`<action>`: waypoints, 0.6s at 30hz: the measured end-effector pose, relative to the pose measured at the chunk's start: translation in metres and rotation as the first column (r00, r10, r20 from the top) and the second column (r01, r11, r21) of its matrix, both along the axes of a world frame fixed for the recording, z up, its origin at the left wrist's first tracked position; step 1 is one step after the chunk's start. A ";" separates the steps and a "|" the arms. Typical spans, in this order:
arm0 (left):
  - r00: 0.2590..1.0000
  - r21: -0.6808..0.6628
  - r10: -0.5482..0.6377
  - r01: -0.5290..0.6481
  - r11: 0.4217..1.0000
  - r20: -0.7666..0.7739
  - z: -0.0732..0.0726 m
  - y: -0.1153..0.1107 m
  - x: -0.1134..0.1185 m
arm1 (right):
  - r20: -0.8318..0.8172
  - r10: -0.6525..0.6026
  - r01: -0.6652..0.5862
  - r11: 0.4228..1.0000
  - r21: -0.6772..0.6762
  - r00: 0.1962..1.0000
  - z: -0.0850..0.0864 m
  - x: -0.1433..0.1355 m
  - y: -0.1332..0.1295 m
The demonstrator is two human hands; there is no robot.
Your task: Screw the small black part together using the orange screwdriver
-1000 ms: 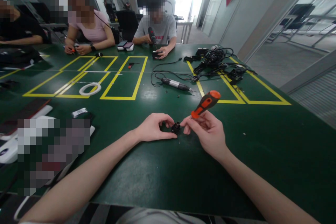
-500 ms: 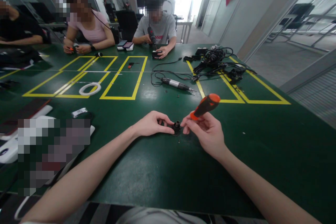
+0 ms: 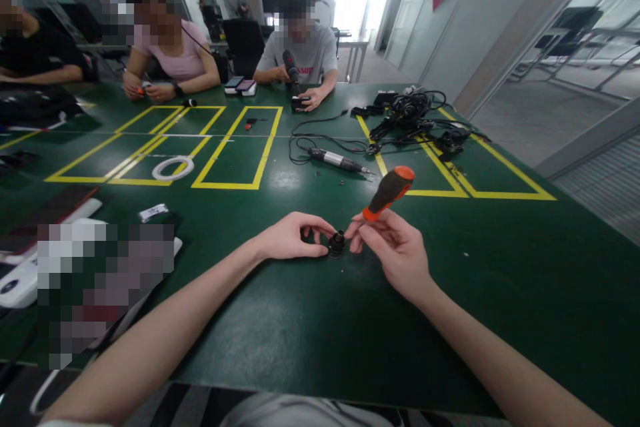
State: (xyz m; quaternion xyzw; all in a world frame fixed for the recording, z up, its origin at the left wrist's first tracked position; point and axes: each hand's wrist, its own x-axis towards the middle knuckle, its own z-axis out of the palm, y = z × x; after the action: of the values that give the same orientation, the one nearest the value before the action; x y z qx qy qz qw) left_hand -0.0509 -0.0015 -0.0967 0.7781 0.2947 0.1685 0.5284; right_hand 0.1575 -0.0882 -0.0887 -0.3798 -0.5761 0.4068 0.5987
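My left hand (image 3: 293, 239) pinches a small black round part (image 3: 337, 245) that rests on the green table (image 3: 310, 320). My right hand (image 3: 395, 248) grips a screwdriver with an orange and black handle (image 3: 389, 192). The handle tilts up and to the right, and the tip end points down toward the black part. The blade itself is hidden by my fingers. Both hands meet at the part near the table's middle.
An electric screwdriver (image 3: 334, 160) with its cable lies beyond my hands. A tangle of black cables (image 3: 415, 117) sits at the far right. A white ring (image 3: 172, 168) lies within yellow tape boxes. Three people sit across the table. White and dark items (image 3: 30, 273) lie at the left.
The screwdriver handle has shifted slightly, first dipping and then rising a little. My left hand and the black part stay in the same place.
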 end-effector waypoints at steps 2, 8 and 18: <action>1.000 0.027 0.010 -0.010 1.000 0.000 0.000 -0.001 0.001 | -0.003 -0.027 0.027 1.000 -0.004 1.000 0.000 0.000 0.000; 0.999 0.103 0.036 -0.034 0.994 -0.015 -0.003 -0.005 0.002 | 0.087 -0.056 0.055 0.998 0.018 0.995 0.006 0.000 -0.001; 1.000 0.469 0.001 0.010 0.883 -0.024 -0.010 -0.010 0.002 | 0.003 -0.015 0.015 1.000 -0.011 1.000 0.002 -0.001 -0.001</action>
State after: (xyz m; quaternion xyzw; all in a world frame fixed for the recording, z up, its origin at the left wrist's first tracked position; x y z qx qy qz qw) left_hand -0.0486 -0.0112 -0.1067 0.8853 0.2496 0.2244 0.3217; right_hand 0.1560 -0.0897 -0.0871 -0.3879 -0.5719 0.4046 0.5990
